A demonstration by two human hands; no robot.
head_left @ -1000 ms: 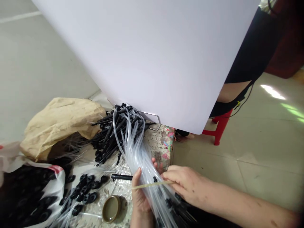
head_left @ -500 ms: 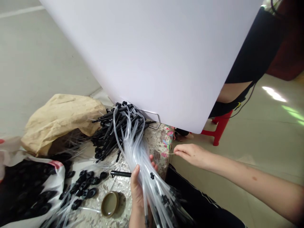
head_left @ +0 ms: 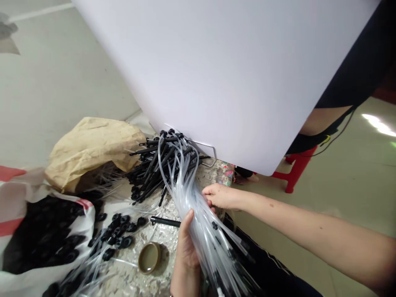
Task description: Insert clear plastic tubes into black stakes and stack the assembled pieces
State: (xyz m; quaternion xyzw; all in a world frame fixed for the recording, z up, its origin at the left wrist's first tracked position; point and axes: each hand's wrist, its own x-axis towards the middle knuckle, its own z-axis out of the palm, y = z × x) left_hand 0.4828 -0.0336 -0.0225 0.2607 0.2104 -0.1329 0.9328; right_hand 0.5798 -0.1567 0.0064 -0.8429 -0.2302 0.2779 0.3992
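A thick bundle of clear plastic tubes (head_left: 201,214) with black fittings runs diagonally through my left hand (head_left: 187,247), which is closed round it, thumb on top. My right hand (head_left: 221,196) is at the bundle's right side, its fingers pinched together against the tubes. The rubber band it was stretching is barely visible now, its strand mostly hidden by the fingers. At the far end, a pile of black stems (head_left: 157,165) lies under the tubes. A single black rod (head_left: 165,221) sticks out left of my left hand.
A brown paper bag (head_left: 95,144), a white plastic bag (head_left: 89,214) of black parts, loose black caps (head_left: 116,233) and a small round dish (head_left: 149,258) are on the left. A large white panel (head_left: 216,82) hangs ahead. A person sits on a red stool (head_left: 292,175).
My right hand pulled a rubber band off to the right of the bundle, then came back left against the tubes. My left hand kept its hold. The view shifted slightly.
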